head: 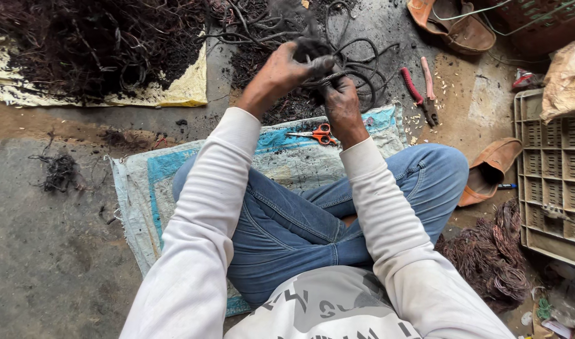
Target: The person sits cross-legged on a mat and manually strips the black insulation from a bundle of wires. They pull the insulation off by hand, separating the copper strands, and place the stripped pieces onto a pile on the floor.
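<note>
over sooty concrete floor, left hand and right hand grip blackened wire.

seated person, seen from above, on a woven sack mat. left hand and right hand, both beyond the mat's far edge, close together around a tangle of blackened wire. orange-handled scissors lie on the mat just below the right hand. red-handled pliers lie right of the mat; a coil of bare copper wire lies off its near right corner.
</note>
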